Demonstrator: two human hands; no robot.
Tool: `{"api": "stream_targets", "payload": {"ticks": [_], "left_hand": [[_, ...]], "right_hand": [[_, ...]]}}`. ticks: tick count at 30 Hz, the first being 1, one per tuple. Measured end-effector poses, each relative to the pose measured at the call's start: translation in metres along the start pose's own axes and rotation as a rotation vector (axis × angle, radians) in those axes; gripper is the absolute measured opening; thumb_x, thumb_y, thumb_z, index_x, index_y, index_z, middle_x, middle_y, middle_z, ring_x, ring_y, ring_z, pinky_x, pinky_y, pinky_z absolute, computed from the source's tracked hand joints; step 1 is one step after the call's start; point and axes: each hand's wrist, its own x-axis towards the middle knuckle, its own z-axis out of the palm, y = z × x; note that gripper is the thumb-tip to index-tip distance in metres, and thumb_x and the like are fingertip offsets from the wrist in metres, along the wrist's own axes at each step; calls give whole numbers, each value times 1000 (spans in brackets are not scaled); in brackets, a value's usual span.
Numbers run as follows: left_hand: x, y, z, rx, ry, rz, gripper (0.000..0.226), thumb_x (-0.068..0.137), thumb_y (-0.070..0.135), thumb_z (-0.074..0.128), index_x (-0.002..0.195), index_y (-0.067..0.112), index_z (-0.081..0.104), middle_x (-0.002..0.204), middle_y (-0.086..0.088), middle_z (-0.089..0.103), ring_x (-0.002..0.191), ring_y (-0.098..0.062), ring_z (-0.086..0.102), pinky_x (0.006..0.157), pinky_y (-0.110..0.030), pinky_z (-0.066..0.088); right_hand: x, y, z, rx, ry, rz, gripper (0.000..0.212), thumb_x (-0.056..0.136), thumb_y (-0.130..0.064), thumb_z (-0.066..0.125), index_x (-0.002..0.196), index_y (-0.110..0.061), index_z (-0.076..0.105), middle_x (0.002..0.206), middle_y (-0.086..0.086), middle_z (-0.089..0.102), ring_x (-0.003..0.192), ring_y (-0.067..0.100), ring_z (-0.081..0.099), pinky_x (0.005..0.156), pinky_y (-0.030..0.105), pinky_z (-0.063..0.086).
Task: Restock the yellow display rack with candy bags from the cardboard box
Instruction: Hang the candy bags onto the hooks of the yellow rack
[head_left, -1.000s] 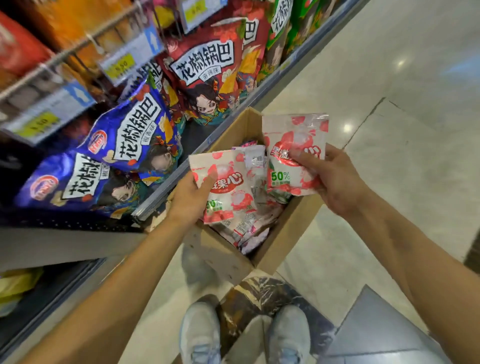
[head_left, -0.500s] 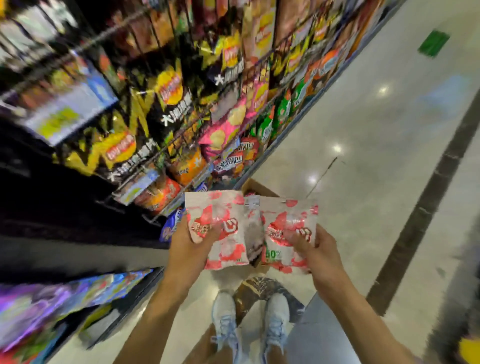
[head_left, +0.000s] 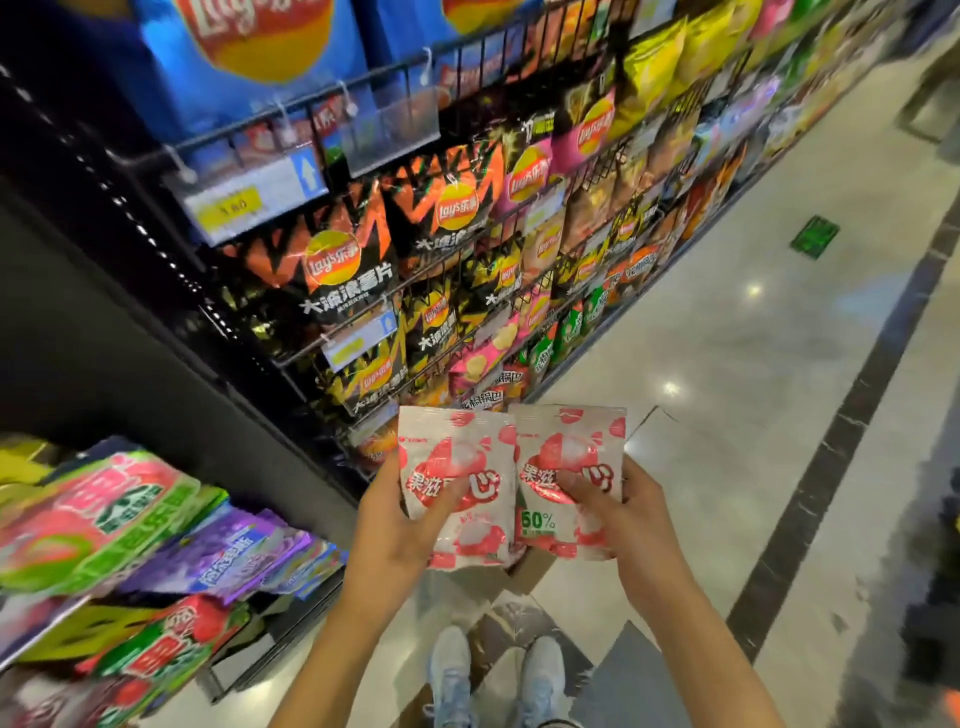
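Head view, hands: the left hand (head_left: 395, 525) pinches one pink-and-white candy bag, the left bag (head_left: 457, 483), with the thumb laid across its front. The right hand (head_left: 628, 519) pinches the right bag (head_left: 571, 467) the same way. The other fingers of both hands are behind the packs and mostly hidden.

Head view, bags: both are upright with the print facing the camera. They sit side by side with their inner edges touching or slightly overlapped, in front of the chest and above the shoes (head_left: 452, 670).

Head view, change: a second ago the two bags were apart, just over the open box with more packs showing inside. Now they are drawn together and the view has lifted. Only a brown sliver that is probably the box (head_left: 530, 569) shows under the bags.

Head view, new in sight: the rack (head_left: 88, 631) has come in at lower left, blurred, with yellow parts showing between green, pink and purple candy packs. The chip shelves (head_left: 441, 218) fill the upper left and the floor (head_left: 727, 364) runs off to the right.

Meaning for the task: picking looks done for this pair, since both bags are out of the box and firmly held. Neither bag is on the rack yet.

Next move, as a judgement: swing left and down toward the rack and find a free slot. That slot cannot be made out through the blur.
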Motion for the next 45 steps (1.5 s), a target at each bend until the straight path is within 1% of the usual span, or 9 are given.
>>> {"api": "stream_targets", "payload": {"ticks": [7, 11, 18, 20, 25, 29, 36, 41, 45], "left_hand": [[-24, 34, -16, -98, 129, 2, 49, 78, 50, 75, 120, 30, 60, 110, 7, 73, 99, -17, 72, 85, -50, 58], [-42, 54, -27, -131, 251, 2, 43, 79, 35, 75, 119, 26, 61, 107, 7, 74, 95, -14, 73, 81, -44, 60], [-93, 78, -51, -104, 513, 86, 41, 76, 39, 71, 114, 32, 59, 97, 23, 72, 87, 5, 69, 67, -12, 53], [-110, 78, -61, -119, 591, 82, 47, 76, 39, 72, 120, 30, 58, 102, 17, 73, 90, 1, 70, 67, -15, 55], [-152, 81, -94, -145, 765, 98, 47, 79, 34, 72, 124, 27, 59, 108, 10, 73, 94, -6, 72, 71, -24, 60], [-184, 76, -126, -162, 876, 89, 52, 78, 40, 72, 127, 29, 57, 110, 7, 73, 95, -13, 73, 74, -35, 62], [-228, 76, -197, -146, 1007, 148, 49, 75, 47, 71, 121, 38, 59, 109, 16, 72, 98, -7, 71, 77, -33, 61], [-249, 73, -249, -94, 1049, 192, 40, 76, 48, 69, 114, 47, 56, 105, 30, 68, 98, 5, 66, 74, -18, 57], [-256, 72, -286, -71, 1013, 228, 44, 78, 50, 69, 120, 42, 57, 108, 23, 70, 99, -1, 68, 77, -26, 59]], "right_hand": [[-15, -27, 14, -13, -107, -31, 28, 82, -19, 76, 108, -20, 66, 95, 0, 79, 80, 24, 77, 66, 36, 61], [-23, -47, 18, -40, -224, -61, 33, 78, -21, 77, 109, -17, 68, 96, 5, 78, 83, 29, 76, 81, 50, 60], [-43, -78, 41, -53, -477, -131, 35, 78, -15, 75, 113, -10, 67, 97, 7, 78, 86, 27, 76, 70, 42, 62], [-51, -81, 55, -47, -551, -134, 40, 74, -15, 76, 113, -10, 67, 97, 8, 78, 87, 27, 76, 67, 40, 62], [-85, -91, 95, -74, -743, -157, 33, 82, -11, 73, 114, -14, 67, 104, 6, 77, 97, 25, 74, 84, 47, 60], [-116, -90, 129, -69, -884, -149, 29, 85, -10, 70, 114, -14, 68, 105, 6, 77, 97, 24, 74, 75, 36, 63], [-167, -80, 191, -96, -976, -155, 41, 78, -13, 73, 119, -16, 65, 104, 5, 77, 96, 22, 74, 77, 35, 62], [-209, -72, 232, -101, -1002, -171, 47, 75, -17, 74, 121, -17, 65, 108, 5, 76, 102, 24, 73, 93, 45, 54], [-233, -65, 257, -111, -1001, -165, 45, 73, -18, 74, 118, -16, 66, 108, 7, 76, 101, 26, 73, 92, 47, 54]]}}
